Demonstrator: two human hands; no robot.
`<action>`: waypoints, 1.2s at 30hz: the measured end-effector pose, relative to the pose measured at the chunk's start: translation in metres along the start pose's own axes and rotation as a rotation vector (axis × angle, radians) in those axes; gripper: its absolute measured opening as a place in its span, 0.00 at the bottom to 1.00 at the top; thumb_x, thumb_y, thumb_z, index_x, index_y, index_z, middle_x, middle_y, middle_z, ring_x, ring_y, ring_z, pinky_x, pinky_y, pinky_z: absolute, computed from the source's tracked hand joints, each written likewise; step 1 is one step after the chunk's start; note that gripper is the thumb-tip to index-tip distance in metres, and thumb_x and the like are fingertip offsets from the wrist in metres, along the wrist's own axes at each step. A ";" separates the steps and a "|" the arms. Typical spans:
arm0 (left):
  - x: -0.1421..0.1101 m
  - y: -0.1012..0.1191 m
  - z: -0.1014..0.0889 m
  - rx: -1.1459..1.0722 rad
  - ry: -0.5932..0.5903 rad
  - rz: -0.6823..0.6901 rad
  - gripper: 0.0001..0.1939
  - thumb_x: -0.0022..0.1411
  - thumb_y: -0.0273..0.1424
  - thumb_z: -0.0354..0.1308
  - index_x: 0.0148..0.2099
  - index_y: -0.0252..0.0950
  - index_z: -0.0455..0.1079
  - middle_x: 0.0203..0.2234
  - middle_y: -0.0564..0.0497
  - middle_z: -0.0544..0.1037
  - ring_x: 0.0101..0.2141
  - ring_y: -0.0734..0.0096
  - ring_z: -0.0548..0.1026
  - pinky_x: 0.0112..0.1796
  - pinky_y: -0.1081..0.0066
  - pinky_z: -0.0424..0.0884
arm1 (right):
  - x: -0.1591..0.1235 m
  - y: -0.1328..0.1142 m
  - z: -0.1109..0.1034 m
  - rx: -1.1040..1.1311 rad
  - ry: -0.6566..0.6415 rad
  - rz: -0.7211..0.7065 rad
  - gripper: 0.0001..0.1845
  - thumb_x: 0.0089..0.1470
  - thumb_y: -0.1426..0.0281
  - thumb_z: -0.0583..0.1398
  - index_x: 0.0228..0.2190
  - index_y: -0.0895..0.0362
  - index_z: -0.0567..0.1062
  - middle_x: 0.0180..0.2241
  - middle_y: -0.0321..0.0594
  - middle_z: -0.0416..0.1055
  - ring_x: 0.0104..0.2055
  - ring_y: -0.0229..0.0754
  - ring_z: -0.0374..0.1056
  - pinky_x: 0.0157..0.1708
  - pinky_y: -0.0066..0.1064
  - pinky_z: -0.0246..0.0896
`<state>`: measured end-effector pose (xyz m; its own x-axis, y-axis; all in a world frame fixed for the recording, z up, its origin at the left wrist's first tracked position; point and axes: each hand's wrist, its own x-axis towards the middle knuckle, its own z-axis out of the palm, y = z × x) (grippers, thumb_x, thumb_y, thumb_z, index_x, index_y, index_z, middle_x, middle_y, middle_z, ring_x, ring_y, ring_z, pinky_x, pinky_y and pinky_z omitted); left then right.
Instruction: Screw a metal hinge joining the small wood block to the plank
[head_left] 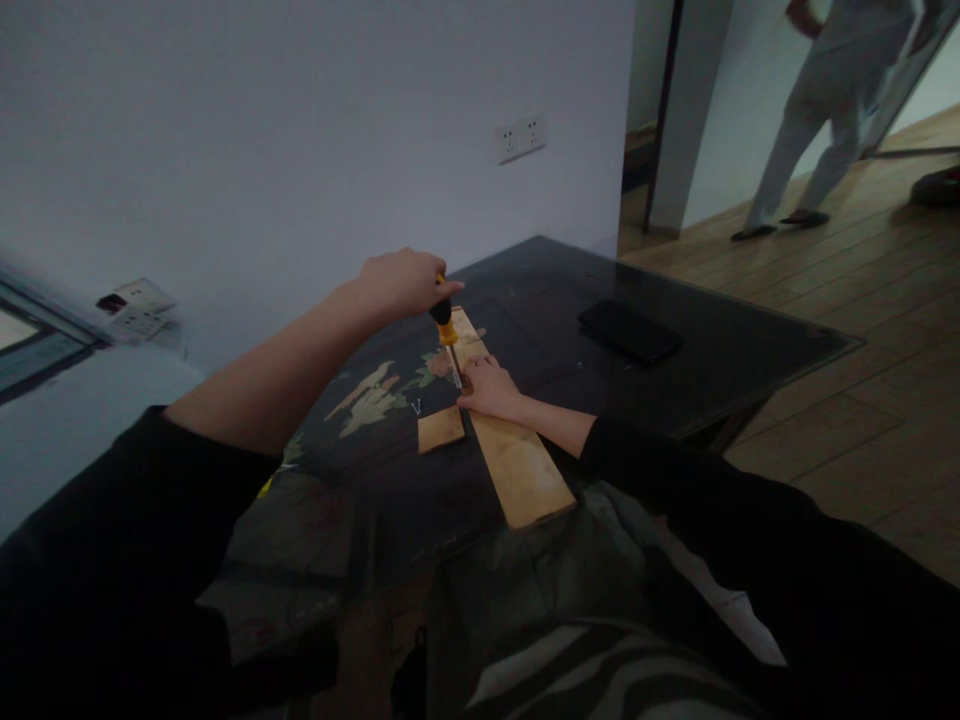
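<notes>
One screwdriver (448,333) points down, clasped in our left grip (405,284); beside the tip (460,381), our right grip (490,388) lies on the plank (523,472), seemingly to steady it; whether it pinches anything, we cannot tell.

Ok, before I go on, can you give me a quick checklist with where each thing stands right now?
1. Screwdriver gripped, shaft pointing down: ok, the left hand is closed around its handle.
2. Long wooden board steadied: ok, the right hand rests on it.
3. Right hand well away from the screwdriver tip: not ok, it is right beside it.
4. Tip seated in a screw head: cannot tell, too small and partly hidden.
5. Loose screws in sight: ok, on the table by the small wooden piece.
6. Black phone apart from the long wooden board: ok.
</notes>
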<state>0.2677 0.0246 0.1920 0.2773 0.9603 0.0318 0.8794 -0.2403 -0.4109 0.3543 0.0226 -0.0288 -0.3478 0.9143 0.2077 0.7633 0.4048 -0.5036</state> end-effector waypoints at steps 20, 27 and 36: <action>-0.006 -0.002 -0.002 -0.032 -0.026 0.019 0.34 0.66 0.56 0.44 0.63 0.42 0.70 0.37 0.41 0.81 0.45 0.52 0.76 0.42 0.62 0.67 | -0.002 -0.003 -0.001 -0.016 0.014 0.018 0.30 0.51 0.58 0.64 0.52 0.59 0.72 0.58 0.55 0.67 0.62 0.61 0.58 0.52 0.51 0.66; 0.001 -0.008 -0.001 -0.018 -0.054 0.083 0.30 0.66 0.51 0.47 0.62 0.41 0.71 0.35 0.44 0.82 0.43 0.57 0.77 0.42 0.66 0.67 | 0.000 -0.001 -0.001 -0.017 -0.013 0.010 0.25 0.52 0.58 0.63 0.49 0.56 0.76 0.60 0.53 0.65 0.63 0.62 0.56 0.53 0.52 0.65; 0.002 -0.009 -0.004 -0.004 -0.139 0.097 0.32 0.66 0.50 0.47 0.63 0.38 0.70 0.36 0.44 0.83 0.41 0.59 0.78 0.42 0.68 0.67 | -0.003 -0.001 -0.002 -0.004 0.008 -0.001 0.23 0.52 0.59 0.63 0.47 0.58 0.77 0.55 0.53 0.69 0.60 0.59 0.59 0.52 0.49 0.66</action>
<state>0.2616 0.0286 0.1997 0.3053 0.9428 -0.1341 0.8528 -0.3334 -0.4020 0.3557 0.0195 -0.0268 -0.3443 0.9139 0.2151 0.7648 0.4059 -0.5003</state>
